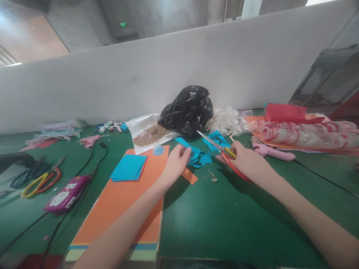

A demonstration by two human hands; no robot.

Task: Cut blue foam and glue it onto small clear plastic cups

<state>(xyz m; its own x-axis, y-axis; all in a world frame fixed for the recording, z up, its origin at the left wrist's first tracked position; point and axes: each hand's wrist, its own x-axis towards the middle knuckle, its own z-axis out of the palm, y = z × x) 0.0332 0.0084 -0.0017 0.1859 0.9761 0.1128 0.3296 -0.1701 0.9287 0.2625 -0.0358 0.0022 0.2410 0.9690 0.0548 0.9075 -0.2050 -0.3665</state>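
My right hand (239,158) grips a pair of scissors (215,144) with red and yellow handles, blades pointing up and to the left. My left hand (177,162) is closed, its fingertips pinching a blue paper strip (182,142). Cut blue paper scraps (199,158) lie on the table between the two hands, with another blue piece (217,139) behind the blades. Beside my left wrist, an orange paper strip (190,175) rests on the green surface. A stack of blue paper squares (129,167) sits on large orange sheets (126,209) to the left.
A black plastic bag (189,110) stands against the white partition (179,63). Clear plastic cups (303,132) and a pink glue gun (273,151) lie at right. Toward the left are another pink glue gun (90,141), a purple box (67,194) with cables and more scissors (42,183).
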